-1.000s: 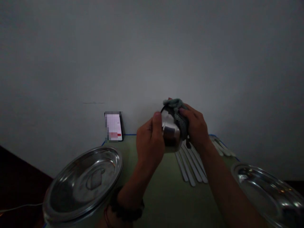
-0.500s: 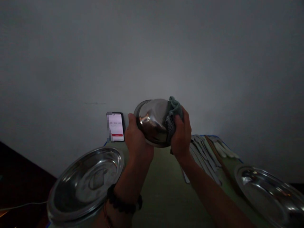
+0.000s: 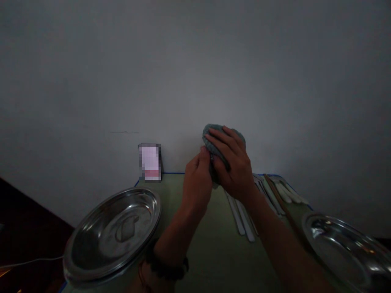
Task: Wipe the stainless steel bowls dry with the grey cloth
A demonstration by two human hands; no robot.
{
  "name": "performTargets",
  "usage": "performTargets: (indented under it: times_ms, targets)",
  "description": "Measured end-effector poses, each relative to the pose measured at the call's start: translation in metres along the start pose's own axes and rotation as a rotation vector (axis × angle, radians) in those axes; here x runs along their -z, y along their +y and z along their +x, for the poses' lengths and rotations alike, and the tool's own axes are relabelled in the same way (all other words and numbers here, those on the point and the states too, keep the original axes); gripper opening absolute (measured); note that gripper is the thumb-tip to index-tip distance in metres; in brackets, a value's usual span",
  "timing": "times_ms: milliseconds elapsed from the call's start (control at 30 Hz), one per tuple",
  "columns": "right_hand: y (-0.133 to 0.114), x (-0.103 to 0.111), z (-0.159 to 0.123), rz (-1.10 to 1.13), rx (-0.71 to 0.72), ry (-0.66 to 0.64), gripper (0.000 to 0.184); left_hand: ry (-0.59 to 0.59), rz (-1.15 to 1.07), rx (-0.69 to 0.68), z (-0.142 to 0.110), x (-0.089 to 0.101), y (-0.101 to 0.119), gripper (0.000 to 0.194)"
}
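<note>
My right hand (image 3: 234, 160) is spread over a grey-green cloth (image 3: 210, 131), pressing it round a steel bowl. The cloth and both hands hide nearly all of the bowl, with only a dark sliver and a small glint showing between them. Just to the left, my left hand (image 3: 197, 181) is closed, its thumb up against the cloth's lower edge, gripping the bowl's near side. Both hands are raised above the far part of the green table (image 3: 207, 248), close to the wall.
A wide steel basin (image 3: 71, 260) stands at the left, another steel basin (image 3: 324, 219) at the right. Metal cutlery (image 3: 244, 224) lies beneath my right forearm, beside a brown stick (image 3: 284, 207) and white-handled utensils (image 3: 290, 193). A phone (image 3: 150, 162) leans on the wall.
The bowl has turned and shifted right, so its shiny outside is now covered. My right hand has spread the cloth over it, and my left hand has moved right, closer to the right one.
</note>
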State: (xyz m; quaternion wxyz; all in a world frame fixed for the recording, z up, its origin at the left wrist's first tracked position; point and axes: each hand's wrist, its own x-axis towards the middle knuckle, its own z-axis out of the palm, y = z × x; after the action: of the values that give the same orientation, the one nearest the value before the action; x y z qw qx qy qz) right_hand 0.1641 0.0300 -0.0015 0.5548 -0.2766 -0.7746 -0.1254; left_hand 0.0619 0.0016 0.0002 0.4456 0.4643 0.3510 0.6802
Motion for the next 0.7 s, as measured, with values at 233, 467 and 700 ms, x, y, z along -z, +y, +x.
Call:
performTargets:
  times_ms: [233,467,700]
  targets:
    - [0.025,0.019,0.005,0.261,-0.383,0.134,0.030,-0.114,0.061,0.084,0.000,0.002,0.009,0.038]
    - [0.035,0.038,0.010,0.307,-0.552,0.390,0.031,0.068,0.185,0.030,0.015,0.020,0.030,0.042]
    - [0.013,0.030,0.010,0.641,-0.686,-0.103,0.043,0.250,0.171,-0.004,0.018,0.027,0.029,0.053]
